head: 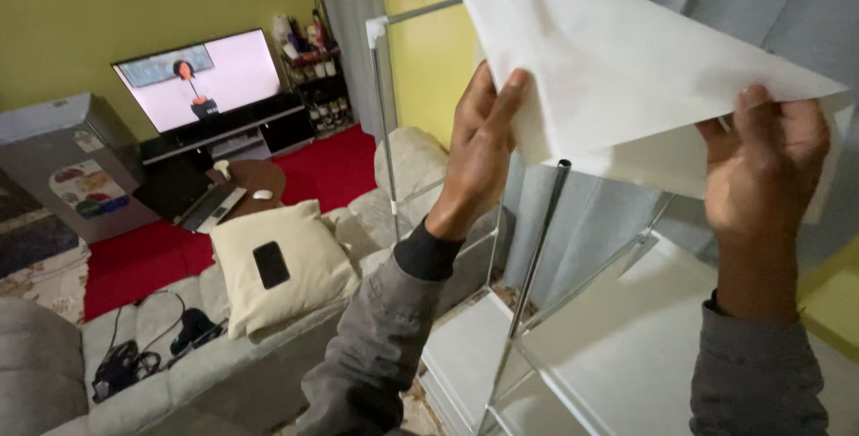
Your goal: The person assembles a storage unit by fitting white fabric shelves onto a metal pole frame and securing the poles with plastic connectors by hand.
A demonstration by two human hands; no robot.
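White sheet [617, 60], top cut off, hiding both hands' fingers [501, 100].

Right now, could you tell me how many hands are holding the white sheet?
2: the left hand grips the sheet at its lower left edge, the right hand at its lower right corner.

- Place: home living room.
- Television [201, 78], switched on, on a low dark stand [237, 132].
- Grey sofa [179, 355] with cream cushion [282, 266].
- Red carpet [143, 257]; yellow walls [98, 6]; grey curtains [769, 6].
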